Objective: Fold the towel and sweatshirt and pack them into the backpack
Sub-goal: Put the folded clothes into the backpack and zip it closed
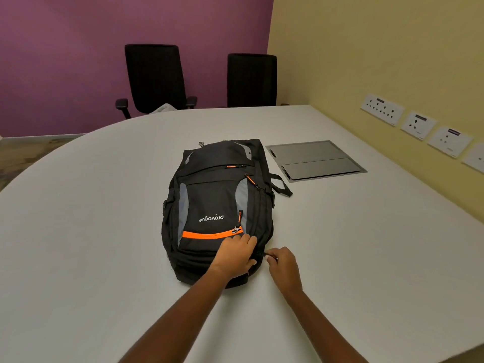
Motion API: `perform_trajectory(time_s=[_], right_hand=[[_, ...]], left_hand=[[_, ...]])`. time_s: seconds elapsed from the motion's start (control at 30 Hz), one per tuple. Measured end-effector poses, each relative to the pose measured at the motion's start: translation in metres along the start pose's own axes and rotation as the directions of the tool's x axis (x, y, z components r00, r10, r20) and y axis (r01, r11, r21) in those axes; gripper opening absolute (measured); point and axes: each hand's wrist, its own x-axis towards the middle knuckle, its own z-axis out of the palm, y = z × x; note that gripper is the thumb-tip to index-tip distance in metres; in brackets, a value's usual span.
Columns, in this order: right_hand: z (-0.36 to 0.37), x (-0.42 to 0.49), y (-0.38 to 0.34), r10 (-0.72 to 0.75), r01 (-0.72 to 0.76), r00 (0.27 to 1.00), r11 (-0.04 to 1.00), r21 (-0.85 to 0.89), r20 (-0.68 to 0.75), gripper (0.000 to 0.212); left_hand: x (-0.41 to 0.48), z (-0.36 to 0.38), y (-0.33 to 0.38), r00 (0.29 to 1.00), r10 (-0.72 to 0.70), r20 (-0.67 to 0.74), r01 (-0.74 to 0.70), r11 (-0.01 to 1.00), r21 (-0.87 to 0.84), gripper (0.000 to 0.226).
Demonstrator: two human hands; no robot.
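A black backpack (217, 200) with grey panels and an orange zip stripe lies flat on the white table (91, 231), its bottom end towards me. My left hand (235, 254) grips the fabric at the near right corner of the backpack, fingers curled over the edge. My right hand (281, 263) sits just beside that corner and pinches a small black zip pull (267, 255) on the backpack's side. Neither towel nor sweatshirt is in view.
A grey metal cable hatch (314, 159) is set into the table to the right of the backpack. Two black office chairs (157, 77) stand beyond the far edge. Wall sockets (419, 124) line the yellow wall on the right.
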Motion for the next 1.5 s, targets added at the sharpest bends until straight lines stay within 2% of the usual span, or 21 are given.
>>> perform_trajectory(time_s=[0.1, 0.23, 0.33, 0.4, 0.57, 0.67, 0.87, 1.07, 1.13, 1.2, 1.3, 1.4, 1.5], right_hand=[[-0.002, -0.002, -0.001, -0.003, 0.003, 1.000, 1.000, -0.028, -0.024, 0.026], [-0.006, 0.002, -0.002, -0.024, 0.020, 0.999, 0.992, -0.127, -0.023, 0.025], [-0.011, 0.012, -0.005, 0.000, -0.004, 0.999, 0.991, -0.136, -0.032, 0.025], [-0.016, 0.021, -0.008, 0.003, -0.009, 0.999, 0.990, -0.140, -0.040, 0.025], [-0.033, 0.048, -0.013, -0.007, -0.008, 0.997, 0.985, -0.175, -0.082, 0.024], [-0.036, 0.064, -0.020, -0.015, -0.004, 0.995, 0.981, -0.192, -0.098, 0.023], [-0.026, 0.077, -0.033, -0.014, -0.008, 0.992, 0.986, -0.169, -0.125, 0.024], [-0.014, 0.068, -0.030, -0.116, 0.087, 0.980, 0.980, -0.178, -0.163, 0.025], [-0.012, 0.065, -0.030, -0.160, 0.127, 0.974, 0.972, -0.196, -0.162, 0.025], [-0.011, 0.067, -0.027, -0.182, 0.148, 0.968, 0.970, -0.194, -0.173, 0.023], [-0.011, 0.076, -0.021, -0.169, 0.130, 0.968, 0.970, -0.207, -0.186, 0.022], [-0.009, 0.089, -0.015, -0.120, 0.083, 0.979, 0.974, -0.211, -0.167, 0.023], [-0.010, 0.105, -0.013, -0.048, 0.019, 0.985, 0.985, -0.171, -0.165, 0.023]], left_hand=[[0.009, 0.008, 0.010, 0.999, -0.043, 0.021, 0.042, 0.998, 0.047, 0.039], [0.012, 0.014, 0.008, 1.000, 0.008, -0.024, -0.003, 0.983, 0.186, 0.032], [0.016, 0.015, -0.002, 0.995, 0.072, -0.063, -0.063, 0.988, 0.138, 0.033], [0.015, 0.011, -0.013, 0.978, 0.159, -0.131, -0.137, 0.977, 0.164, 0.031], [0.003, 0.017, -0.042, 0.953, 0.226, -0.204, -0.195, 0.968, 0.159, 0.030], [-0.006, 0.017, -0.060, 0.943, 0.235, -0.237, -0.203, 0.967, 0.152, 0.022], [-0.011, 0.013, -0.074, 0.929, 0.163, -0.334, -0.139, 0.986, 0.092, 0.033], [0.027, -0.004, -0.028, 0.977, 0.080, -0.199, -0.068, 0.995, 0.069, 0.039], [0.036, -0.015, -0.011, 0.989, -0.061, -0.132, 0.065, 0.997, 0.030, 0.044], [0.051, -0.016, -0.003, 0.980, -0.197, -0.025, 0.198, 0.980, 0.004, 0.037], [0.069, -0.006, -0.003, 0.977, -0.210, 0.028, 0.209, 0.977, 0.050, 0.024], [0.075, -0.005, -0.005, 0.978, -0.168, 0.126, 0.169, 0.986, 0.003, 0.029], [0.075, -0.001, -0.016, 0.984, -0.146, 0.101, 0.153, 0.986, -0.063, 0.031]])
